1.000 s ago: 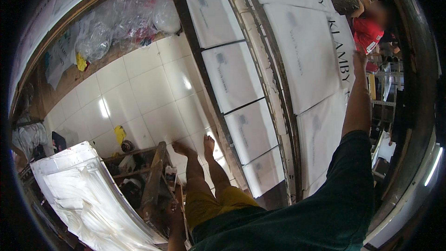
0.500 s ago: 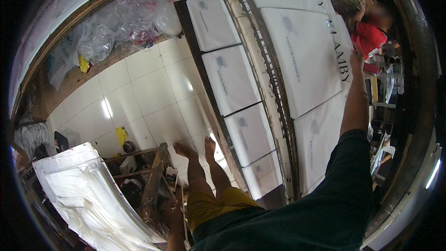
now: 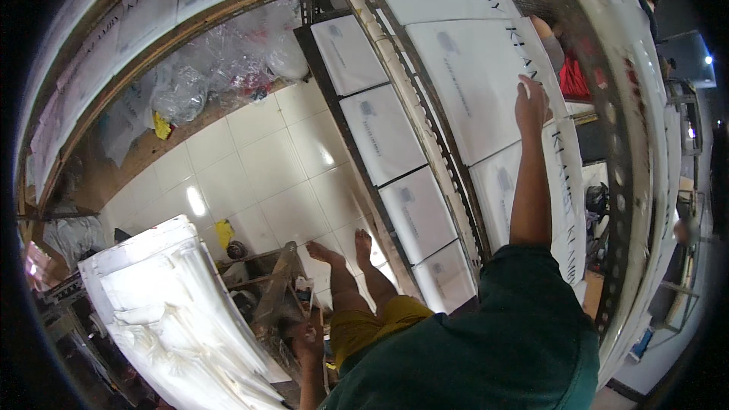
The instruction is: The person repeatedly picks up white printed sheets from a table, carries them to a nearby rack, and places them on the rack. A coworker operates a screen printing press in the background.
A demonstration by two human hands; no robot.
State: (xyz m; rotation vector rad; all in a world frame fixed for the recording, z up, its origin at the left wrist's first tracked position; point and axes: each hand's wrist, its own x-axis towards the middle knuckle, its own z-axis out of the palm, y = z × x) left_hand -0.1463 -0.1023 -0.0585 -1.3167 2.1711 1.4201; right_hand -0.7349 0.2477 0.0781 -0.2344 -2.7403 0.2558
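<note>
My right hand [image 3: 532, 103] is over a white printed sheet [image 3: 480, 80] on the long table to my right. Its fingers are loosely bent, with a gap between them, and it is close to the dark lettering along the sheet's outer edge. Whether it touches the sheet is unclear. Low on the left, my left hand [image 3: 307, 335] hangs beside a dark, stained wooden stand [image 3: 275, 288]; its fingers are too dim to make out. A large white panel [image 3: 163, 296], covered in thick wrinkled white smears, rests on that stand.
More white sheets [image 3: 383, 137] line a lower rack beside the perforated metal rail [image 3: 425, 83]. Clear plastic bags [image 3: 220, 61] lie under the far-left table. A yellow scrap [image 3: 224, 232] lies on the tiled floor [image 3: 258, 159]. Beyond the right table, a person in red [image 3: 575, 76] is partly hidden.
My right hand has drawn back from the sheet's far edge, inward over its surface. The view has shifted, bringing more of the right side into sight. My left hand stays beside the stand.
</note>
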